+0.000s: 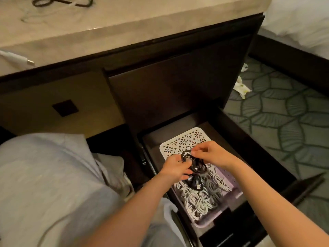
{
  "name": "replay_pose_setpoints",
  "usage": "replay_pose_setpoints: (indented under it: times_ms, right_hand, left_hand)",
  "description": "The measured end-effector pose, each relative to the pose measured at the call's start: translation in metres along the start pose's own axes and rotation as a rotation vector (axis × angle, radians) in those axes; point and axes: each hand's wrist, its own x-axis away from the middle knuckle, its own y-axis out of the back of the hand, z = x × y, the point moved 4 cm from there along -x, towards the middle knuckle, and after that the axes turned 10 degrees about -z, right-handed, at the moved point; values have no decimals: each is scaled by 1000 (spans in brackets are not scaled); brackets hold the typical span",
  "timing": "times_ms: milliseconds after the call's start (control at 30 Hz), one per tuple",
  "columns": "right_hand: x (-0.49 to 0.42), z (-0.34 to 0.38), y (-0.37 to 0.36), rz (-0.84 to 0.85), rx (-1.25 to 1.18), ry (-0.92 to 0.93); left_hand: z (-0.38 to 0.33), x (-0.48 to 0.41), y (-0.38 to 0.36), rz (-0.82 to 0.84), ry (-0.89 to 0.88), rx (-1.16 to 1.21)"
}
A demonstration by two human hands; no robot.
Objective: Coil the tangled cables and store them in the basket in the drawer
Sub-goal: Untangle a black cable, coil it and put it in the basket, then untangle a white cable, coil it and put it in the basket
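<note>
Both hands hold a coiled black cable (198,164) just above the basket (233,186), a pale lilac plastic tray with a perforated patterned wall, sitting in the open dark drawer (252,139). My left hand (175,169) grips the coil from the left side. My right hand (211,154) pinches its upper loop with curled fingers. Several coiled white cables (201,198) and another black coil (195,182) lie inside the basket. A loose black cable (60,2) lies on the marble top at the far left.
A white charger plug (17,58) rests at the left edge of the marble top (142,15). My grey-clad knee (44,184) fills the lower left. Patterned green carpet (284,122) with crumpled white paper (242,87) lies right of the drawer; a white bed (302,20) stands beyond.
</note>
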Motion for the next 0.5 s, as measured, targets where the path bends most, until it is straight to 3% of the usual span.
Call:
replay_pose_setpoints:
  times_ms: [167,300,500]
  right_hand:
    - [3,-31,-10,-8,58,9]
    - [14,-77,-9,-145,148,-60]
    - [12,-104,-15,-246,354,-150]
  left_hand:
    - [32,-17,-9,-94,-133,-242]
    - [45,-20,-11,-54,-174,-451]
    - [53,-24,-13,-35,-192,-497]
